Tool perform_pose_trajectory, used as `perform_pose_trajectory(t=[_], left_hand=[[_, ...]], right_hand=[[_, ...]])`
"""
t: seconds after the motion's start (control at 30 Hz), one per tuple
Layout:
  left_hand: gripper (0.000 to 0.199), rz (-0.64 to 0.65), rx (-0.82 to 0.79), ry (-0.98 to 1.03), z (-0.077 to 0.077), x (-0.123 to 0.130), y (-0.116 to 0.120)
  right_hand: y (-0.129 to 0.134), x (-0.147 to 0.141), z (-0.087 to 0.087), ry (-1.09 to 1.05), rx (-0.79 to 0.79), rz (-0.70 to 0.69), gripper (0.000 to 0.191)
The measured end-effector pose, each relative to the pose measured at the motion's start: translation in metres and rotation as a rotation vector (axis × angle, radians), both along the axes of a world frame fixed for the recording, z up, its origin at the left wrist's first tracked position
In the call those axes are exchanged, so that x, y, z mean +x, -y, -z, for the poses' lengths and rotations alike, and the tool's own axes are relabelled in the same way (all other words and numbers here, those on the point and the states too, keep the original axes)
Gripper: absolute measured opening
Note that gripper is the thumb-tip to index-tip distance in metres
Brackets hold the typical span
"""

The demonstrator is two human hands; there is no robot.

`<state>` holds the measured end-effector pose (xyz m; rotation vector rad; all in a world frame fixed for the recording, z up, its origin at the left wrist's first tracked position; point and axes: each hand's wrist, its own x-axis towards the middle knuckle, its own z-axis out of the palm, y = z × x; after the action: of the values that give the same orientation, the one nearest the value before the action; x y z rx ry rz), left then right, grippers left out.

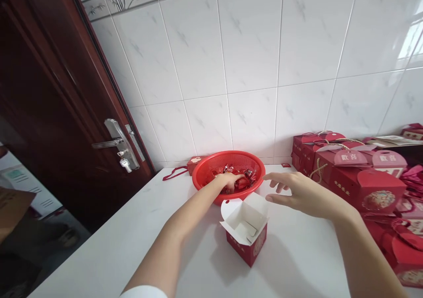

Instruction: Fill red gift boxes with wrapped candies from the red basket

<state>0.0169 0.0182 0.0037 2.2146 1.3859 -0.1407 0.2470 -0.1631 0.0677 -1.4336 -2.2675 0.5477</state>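
A red plastic basket (205,161) stands near the wall with red-wrapped sweets (243,182) in it. My left hand (229,181) reaches down among the sweets, its fingertips partly hidden. In front of the basket is a small red box (243,247) with a white inside, its top flaps open and no sweets visible in it. To the right of the basket and above the box's right side, my right hand (291,191) hovers with fingers apart, holding nothing.
Several closed red gift boxes (350,183) are piled on the right of the white table (148,245). Behind the basket are a small red box (193,163) and a red ribbon (175,173). A dark red door (66,91) is at the left.
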Motion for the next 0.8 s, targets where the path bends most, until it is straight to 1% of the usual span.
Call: perform_pose_trajectory(t=[0.1,0.17,0.23,0.33,0.4,0.47,0.6,0.67,0.73,0.8], left_hand=[[0.094,-0.034,-0.031,0.073,0.002,-0.004,0.006],[0.086,-0.039,-0.068,0.122,-0.002,-0.009,0.01],[0.083,-0.041,-0.097,0.189,-0.008,-0.015,0.015],[0.078,-0.069,-0.084,0.346,-0.012,-0.029,0.023],[0.071,-0.099,-0.061,0.47,-0.01,-0.039,0.028],[0.066,-0.13,-0.046,0.592,-0.008,-0.047,0.034],[0.05,-0.19,-0.019,0.805,-0.005,-0.054,0.044],[0.041,-0.204,-0.01,0.875,-0.005,-0.053,0.047],[0.041,-0.193,-0.019,0.919,-0.004,-0.05,0.048],[0.044,-0.146,-0.038,0.938,0.0,-0.048,0.046]], right_hand=[[-0.001,0.0,0.0,0.02,0.013,-0.009,0.053],[0.0,-0.001,-0.001,0.018,0.02,-0.014,0.052],[0.0,-0.003,-0.003,-0.001,0.018,-0.022,0.05],[-0.008,-0.004,-0.001,-0.095,0.017,-0.065,0.041],[-0.02,-0.005,0.006,-0.215,0.009,-0.124,0.036],[-0.037,-0.008,0.017,-0.37,-0.02,-0.167,0.034],[-0.07,-0.024,0.043,-0.687,-0.143,-0.122,0.04],[-0.083,-0.036,0.053,-0.786,-0.173,-0.07,0.045],[-0.094,-0.05,0.058,-0.851,-0.175,-0.037,0.048],[-0.105,-0.064,0.061,-0.892,-0.179,-0.042,0.049]])
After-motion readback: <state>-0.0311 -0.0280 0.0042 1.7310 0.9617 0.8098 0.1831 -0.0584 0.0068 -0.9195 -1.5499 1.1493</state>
